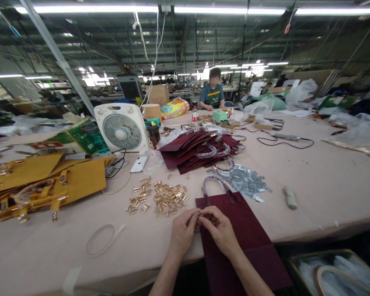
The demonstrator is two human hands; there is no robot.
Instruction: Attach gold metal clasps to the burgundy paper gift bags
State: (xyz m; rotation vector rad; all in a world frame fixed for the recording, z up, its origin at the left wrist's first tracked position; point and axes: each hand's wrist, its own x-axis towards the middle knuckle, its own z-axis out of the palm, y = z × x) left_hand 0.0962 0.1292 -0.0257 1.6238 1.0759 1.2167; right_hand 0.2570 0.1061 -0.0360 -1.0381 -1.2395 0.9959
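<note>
Hands (pixel 182 228) meet at a dark maroon bag (pixel 246 224); its handle (pixel 215 178) arched.

maroon panel (pixel 249 228) cut off below (partly hidden)

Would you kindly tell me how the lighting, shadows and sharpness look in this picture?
In the head view, the ceiling tubes are blown out white; in the head view, the space below the table edge is dark; in the head view, detail where the left hand and right hand meet is too small to make out.
</note>
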